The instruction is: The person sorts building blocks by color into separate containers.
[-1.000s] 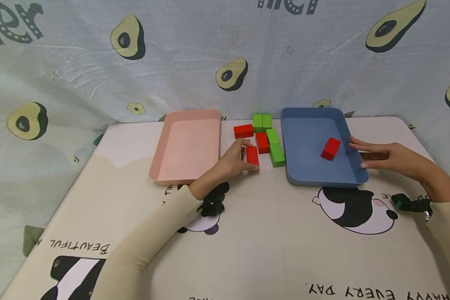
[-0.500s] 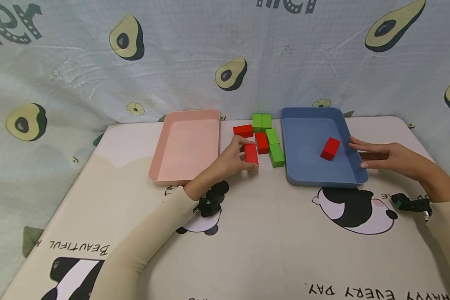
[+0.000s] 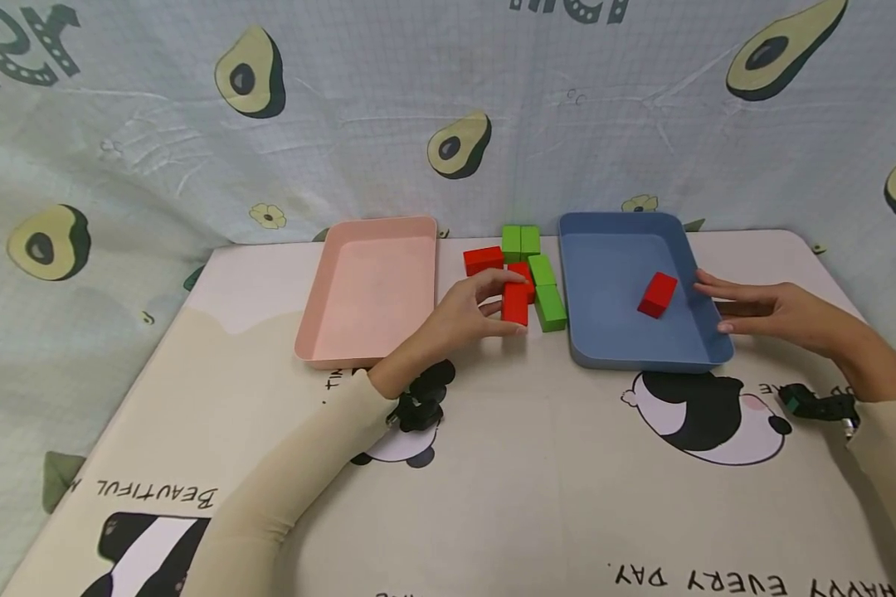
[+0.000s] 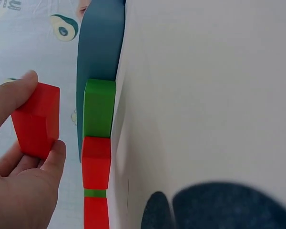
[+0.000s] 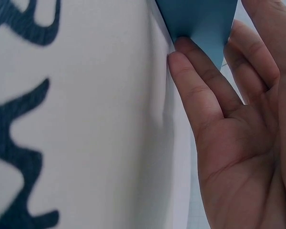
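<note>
My left hand (image 3: 463,313) pinches a red block (image 3: 515,304) between thumb and fingers. The left wrist view shows that red block (image 4: 38,121) raised off the table. Just behind it, partly hidden, a second red block (image 3: 523,274) stands on the table beside the green blocks (image 3: 550,307). Another red block (image 3: 483,260) lies farther back to the left. One more red block (image 3: 657,294) lies inside the blue tray (image 3: 605,352). My right hand (image 3: 784,315) rests its fingers against that tray's right side; the right wrist view shows fingertips (image 5: 181,59) touching the blue wall (image 5: 200,24).
A pink tray (image 3: 369,290) stands left of the blocks. Two more green blocks (image 3: 521,243) sit side by side at the table's back edge. A printed cloth (image 3: 493,464) covers the table, and an avocado-patterned curtain (image 3: 358,99) hangs behind it.
My left hand has lifted the red block off the table and carried it slightly to the right, in front of another red block. The right hand has stayed at the blue tray.
</note>
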A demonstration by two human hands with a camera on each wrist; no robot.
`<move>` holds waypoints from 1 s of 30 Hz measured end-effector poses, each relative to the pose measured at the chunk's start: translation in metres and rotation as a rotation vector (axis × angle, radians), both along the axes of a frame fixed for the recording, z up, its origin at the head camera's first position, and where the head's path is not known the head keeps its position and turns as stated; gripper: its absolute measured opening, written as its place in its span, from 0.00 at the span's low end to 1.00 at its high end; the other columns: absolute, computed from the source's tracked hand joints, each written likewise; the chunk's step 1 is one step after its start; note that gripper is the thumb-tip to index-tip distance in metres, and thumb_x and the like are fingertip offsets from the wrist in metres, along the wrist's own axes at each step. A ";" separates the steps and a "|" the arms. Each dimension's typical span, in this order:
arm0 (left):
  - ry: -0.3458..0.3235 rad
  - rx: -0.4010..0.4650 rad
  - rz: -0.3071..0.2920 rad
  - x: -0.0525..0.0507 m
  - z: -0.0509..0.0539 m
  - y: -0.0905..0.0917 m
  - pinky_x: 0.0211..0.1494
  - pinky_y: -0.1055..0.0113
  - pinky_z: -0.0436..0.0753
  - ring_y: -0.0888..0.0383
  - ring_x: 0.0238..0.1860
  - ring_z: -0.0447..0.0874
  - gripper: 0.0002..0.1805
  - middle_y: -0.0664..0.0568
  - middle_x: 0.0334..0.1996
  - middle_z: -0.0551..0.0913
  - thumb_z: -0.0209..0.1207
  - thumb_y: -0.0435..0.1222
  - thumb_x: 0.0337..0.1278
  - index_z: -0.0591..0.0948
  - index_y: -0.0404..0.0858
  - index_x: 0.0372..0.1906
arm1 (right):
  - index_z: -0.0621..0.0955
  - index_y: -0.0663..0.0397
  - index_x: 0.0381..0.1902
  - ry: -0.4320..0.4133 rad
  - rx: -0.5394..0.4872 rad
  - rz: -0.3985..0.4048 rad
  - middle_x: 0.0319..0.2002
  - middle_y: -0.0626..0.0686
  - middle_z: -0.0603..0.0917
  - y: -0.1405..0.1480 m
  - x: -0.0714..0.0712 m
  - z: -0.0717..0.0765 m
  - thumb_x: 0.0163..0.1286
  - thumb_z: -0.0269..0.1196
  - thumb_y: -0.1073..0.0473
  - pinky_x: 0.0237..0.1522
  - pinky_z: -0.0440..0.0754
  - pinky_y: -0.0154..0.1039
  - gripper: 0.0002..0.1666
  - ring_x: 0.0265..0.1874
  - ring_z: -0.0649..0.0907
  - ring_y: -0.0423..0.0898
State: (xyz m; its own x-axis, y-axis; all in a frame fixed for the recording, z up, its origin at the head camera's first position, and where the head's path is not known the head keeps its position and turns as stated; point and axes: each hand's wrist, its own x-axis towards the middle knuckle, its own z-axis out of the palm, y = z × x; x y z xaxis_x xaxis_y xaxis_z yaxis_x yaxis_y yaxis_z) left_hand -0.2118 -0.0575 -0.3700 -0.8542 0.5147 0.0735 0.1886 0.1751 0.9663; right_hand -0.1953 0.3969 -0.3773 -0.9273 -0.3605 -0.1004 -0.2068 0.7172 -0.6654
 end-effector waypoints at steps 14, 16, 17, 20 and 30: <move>0.053 -0.096 0.003 -0.002 0.007 0.009 0.68 0.63 0.77 0.50 0.61 0.80 0.32 0.43 0.60 0.79 0.76 0.29 0.49 0.80 0.35 0.63 | 0.72 0.46 0.74 0.017 -0.016 0.004 0.75 0.31 0.64 0.000 0.000 0.001 0.68 0.71 0.57 0.49 0.69 0.12 0.38 0.59 0.64 0.11; 0.059 -0.087 -0.006 -0.002 0.007 0.010 0.68 0.63 0.77 0.50 0.61 0.81 0.33 0.43 0.60 0.80 0.76 0.29 0.49 0.80 0.35 0.63 | 0.72 0.46 0.74 0.014 -0.022 0.006 0.75 0.32 0.63 0.000 0.000 0.001 0.68 0.71 0.57 0.50 0.69 0.12 0.38 0.59 0.64 0.11; 0.061 -0.080 -0.011 -0.002 0.007 0.011 0.68 0.63 0.77 0.51 0.61 0.81 0.33 0.44 0.60 0.80 0.76 0.29 0.49 0.80 0.35 0.63 | 0.72 0.46 0.74 0.012 -0.022 0.006 0.75 0.32 0.63 0.000 0.000 0.001 0.68 0.71 0.57 0.50 0.69 0.12 0.38 0.59 0.65 0.11; 0.066 -0.054 -0.021 -0.002 0.008 0.014 0.67 0.65 0.78 0.53 0.60 0.81 0.33 0.45 0.59 0.80 0.77 0.29 0.48 0.80 0.35 0.63 | 0.72 0.46 0.74 0.012 -0.025 0.006 0.75 0.32 0.63 0.000 0.000 0.000 0.68 0.71 0.57 0.50 0.69 0.12 0.38 0.59 0.65 0.11; 0.007 0.062 -0.060 -0.001 0.009 0.025 0.65 0.64 0.80 0.55 0.59 0.83 0.35 0.45 0.59 0.81 0.77 0.26 0.45 0.79 0.34 0.63 | 0.72 0.48 0.74 0.016 -0.036 0.016 0.75 0.33 0.63 -0.002 0.001 0.001 0.68 0.70 0.58 0.50 0.69 0.12 0.38 0.59 0.65 0.11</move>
